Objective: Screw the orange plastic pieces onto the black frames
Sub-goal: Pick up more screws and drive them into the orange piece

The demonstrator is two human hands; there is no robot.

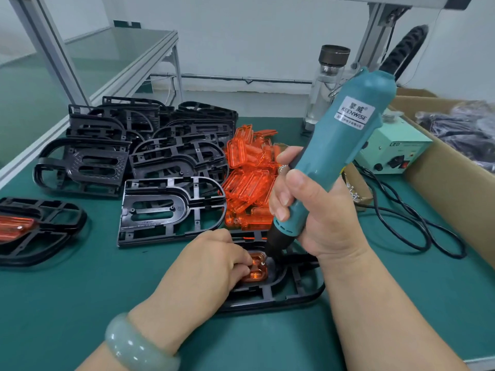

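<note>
Left hand (211, 263) has its fingers curled down on the orange piece (255, 274), holding it seated in the black frame (294, 287) on the green mat (80, 290) right in front of me. Right hand (316, 210) is wrapped tight round the teal electric screwdriver (345, 135), with the bit tip down at the top edge of that orange piece. Loose orange pieces (249, 178) are heaped just behind the frame and stacked bare frames (150, 140) lie left of the heap. One frame with orange already fitted (40, 231) lies at far left. The big cardboard box (442, 183) on the right holds dark bagged items (468, 127). A small open carton (359, 191) behind my right hand holds small shiny metal bits, mostly hidden. Pale green power unit (393, 151) sits beside the big box. I cannot tell what is in the clear bottle (326, 84) behind it.
</note>
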